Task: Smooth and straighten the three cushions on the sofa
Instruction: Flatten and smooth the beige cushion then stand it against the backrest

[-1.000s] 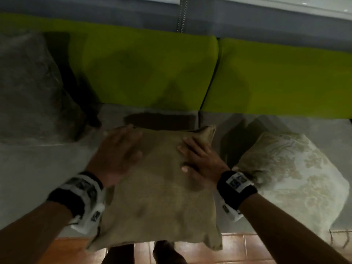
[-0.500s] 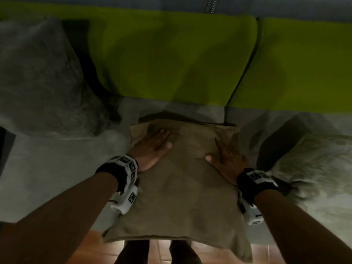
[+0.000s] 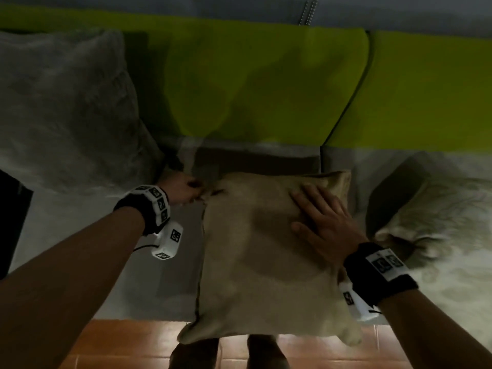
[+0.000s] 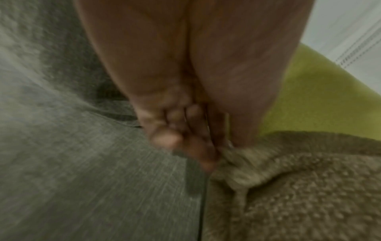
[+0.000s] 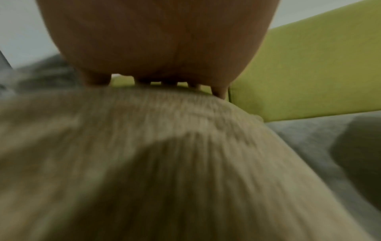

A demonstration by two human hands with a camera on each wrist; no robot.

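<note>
Living room: cushioned sofa (image 3: 266, 83), tiled floor (image 3: 127, 347)

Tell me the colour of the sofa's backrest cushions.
Lime green backrest cushions, clearest in the head view.

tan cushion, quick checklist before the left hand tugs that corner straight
1. Left hand grip on the tan cushion far-left corner: ok, fingers pinch bunched fabric.
2. Right hand anchors the cushion: ok, pressed flat near its far right.
3. Corner smooth: not ok, creased.
4. Cushion fully on the seat: not ok, near edge overhangs the floor.
5. Room on the left toward the grey cushion: ok, bare seat between.
6. Underside smooth: cannot tell.
</note>
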